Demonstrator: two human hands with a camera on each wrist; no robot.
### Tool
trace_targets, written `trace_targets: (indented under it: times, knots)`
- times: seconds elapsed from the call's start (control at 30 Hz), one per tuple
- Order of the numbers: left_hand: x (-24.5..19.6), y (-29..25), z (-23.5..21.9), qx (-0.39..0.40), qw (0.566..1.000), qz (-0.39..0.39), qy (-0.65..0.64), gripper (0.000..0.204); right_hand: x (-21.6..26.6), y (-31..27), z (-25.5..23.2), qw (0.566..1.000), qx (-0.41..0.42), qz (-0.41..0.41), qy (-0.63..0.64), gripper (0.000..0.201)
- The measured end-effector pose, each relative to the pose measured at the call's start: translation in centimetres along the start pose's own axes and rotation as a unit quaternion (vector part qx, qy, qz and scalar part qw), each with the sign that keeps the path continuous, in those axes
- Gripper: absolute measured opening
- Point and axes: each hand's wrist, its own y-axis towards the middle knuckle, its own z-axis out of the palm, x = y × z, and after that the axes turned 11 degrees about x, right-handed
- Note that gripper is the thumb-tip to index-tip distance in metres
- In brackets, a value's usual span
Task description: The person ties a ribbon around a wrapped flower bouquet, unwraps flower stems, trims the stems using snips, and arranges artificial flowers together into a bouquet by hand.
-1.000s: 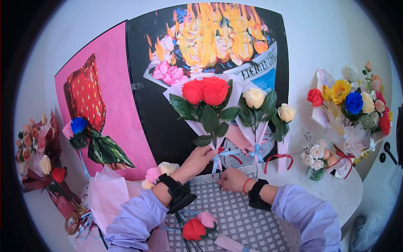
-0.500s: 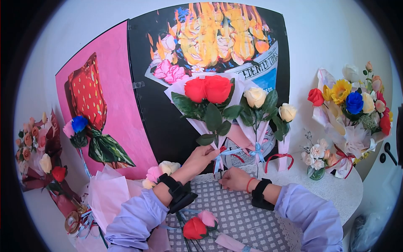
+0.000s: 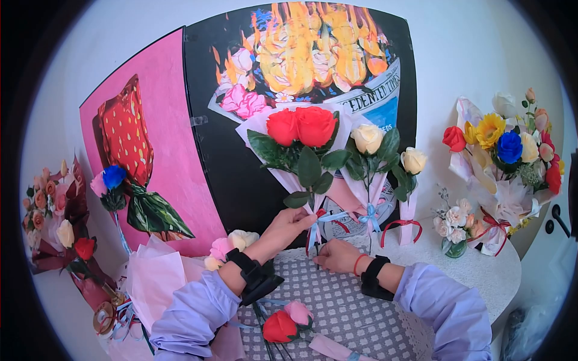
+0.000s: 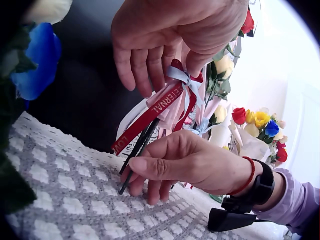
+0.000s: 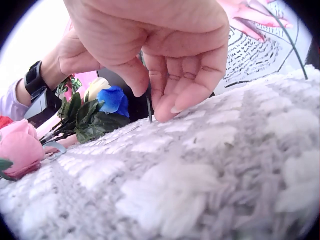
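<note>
A bouquet of two red roses (image 3: 301,127) with green leaves and pale pink wrapping stands upright, tied low with a blue bow and a red lettered ribbon (image 4: 145,121). My left hand (image 3: 288,228) grips the wrapped bouquet right beside the bow, thumb toward the tie. Below it, my right hand (image 3: 338,257) pinches the dark stems (image 4: 136,150) between thumb and fingers, close over the cloth. From the right wrist view, a stem end (image 5: 149,109) shows beneath the right thumb, near the knitted surface.
Two wrapped cream roses (image 3: 367,139) stand right of the bouquet, against the painted boards (image 3: 241,174). A red rose (image 3: 279,327) and a pink one lie on the grey patterned cloth (image 3: 337,295). Pink paper (image 3: 155,274) lies left; a large mixed bouquet (image 3: 500,174) stands right.
The red rose bouquet has shifted slightly to the right, with both hands still on it. The things lying on the cloth look the same.
</note>
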Motion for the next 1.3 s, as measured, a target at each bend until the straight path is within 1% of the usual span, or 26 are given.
trace_targets:
  times: [0.13,0.23,0.37,0.43,0.47,0.57,0.6,0.63,0.7,0.73,0.77,0.8,0.83,0.9,0.93,0.97,1.03,1.07,1.13,1.17,1.2,1.23,1.27,1.3]
  knots:
    - [-0.2,-0.3,0.1,-0.002,1.0,0.013,-0.012,0.031,-0.1,-0.1,-0.1,1.0,-0.001,-0.006,-0.005,0.029]
    - [-0.2,-0.6,-0.2,0.003,1.0,0.011,0.002,0.032,-0.3,-0.3,-0.2,1.0,-0.002,-0.019,0.004,0.028]
    - [-0.1,-1.0,-0.8,-0.003,1.0,-0.014,0.003,0.032,-0.5,-1.2,-0.6,0.999,-0.015,-0.037,-0.002,0.027]
    - [0.2,-1.4,-1.2,-0.02,0.999,-0.028,0.015,0.031,-0.2,-2.5,-1.0,0.997,-0.037,-0.05,-0.047,0.025]
    - [0.0,-1.8,-1.4,-0.027,0.999,-0.025,0.022,0.031,-0.1,-3.2,-0.9,0.992,-0.068,-0.073,-0.076,0.024]
    - [-1.7,-3.4,-2.1,-0.039,0.998,-0.04,0.039,0.031,1.3,-6.5,-1.2,0.989,-0.046,-0.091,-0.106,0.024]
    - [-2.0,-3.9,-2.5,-0.041,0.997,-0.043,0.04,0.03,2.6,-8.1,-1.6,0.988,0.003,-0.075,-0.135,0.027]
    - [-2.2,-4.4,-2.8,-0.043,0.997,-0.046,0.041,0.029,3.0,-9.2,-1.5,0.987,0.011,-0.078,-0.137,0.027]
    - [-3.3,-5.7,-3.4,-0.044,0.997,-0.048,0.037,0.026,3.3,-11.2,-0.9,0.983,0.096,-0.102,-0.117,0.032]
    - [-3.6,-6.1,-3.7,-0.033,0.998,-0.049,0.026,0.025,3.7,-12.4,-0.6,0.982,0.104,-0.104,-0.119,0.032]
    - [-4.0,-6.6,-4.1,-0.021,0.998,-0.05,0.015,0.025,4.1,-13.5,-0.1,0.978,0.157,-0.093,-0.105,0.033]
    - [-4.9,-7.2,-4.2,-0.014,0.998,-0.042,0.038,0.024,4.4,-14.4,0.6,0.97,0.208,-0.082,-0.091,0.035]
    - [-5.8,-7.7,-4.4,-0.017,0.998,-0.045,0.037,0.024,4.6,-15.0,1.3,0.969,0.212,-0.085,-0.092,0.035]
    - [-7.7,-8.7,-4.6,0.006,0.999,-0.006,0.049,0.025,4.9,-16.0,2.5,0.954,0.278,-0.058,-0.099,0.038]
    - [-8.5,-9.4,-4.5,0.001,0.999,0.006,0.045,0.026,5.1,-16.2,2.8,0.954,0.283,-0.058,-0.077,0.039]
    - [-9.3,-10.1,-4.4,0.001,0.999,0.006,0.044,0.026,5.3,-16.4,3.0,0.954,0.284,-0.057,-0.077,0.039]
    - [-10.8,-11.4,-4.1,-0.002,0.999,0.01,0.036,0.026,5.4,-16.5,3.1,0.959,0.284,0.019,-0.005,0.038]
    - [-11.6,-12.5,-3.7,0.006,0.999,0.024,0.041,0.024,5.2,-16.6,3.2,0.959,0.284,0.018,-0.007,0.038]
    - [-12.4,-14.7,-2.8,0.01,0.999,0.031,0.028,0.023,5.0,-16.7,3.3,0.964,0.245,0.004,0.107,0.031]
    - [-12.4,-15.7,-2.4,0.018,0.999,0.039,0.015,0.023,5.0,-16.6,3.2,0.965,0.242,0.004,0.104,0.031]
    - [-11.6,-16.4,-2.0,0.007,0.996,0.09,0.005,0.021,5.0,-16.6,3.1,0.969,0.199,-0.017,0.144,0.027]
    - [-11.7,-17.5,-1.7,0.008,0.995,0.097,0.007,0.021,4.9,-16.5,2.8,0.97,0.154,-0.038,0.182,0.023]
    - [-12.3,-18.7,-1.5,-0.003,0.997,0.079,-0.001,0.02,4.7,-16.2,2.7,0.962,0.135,-0.078,0.226,0.016]
    - [-12.6,-19.6,-1.2,-0.014,0.998,0.06,-0.008,0.019,5.0,-15.9,2.4,0.964,0.127,-0.08,0.221,0.016]
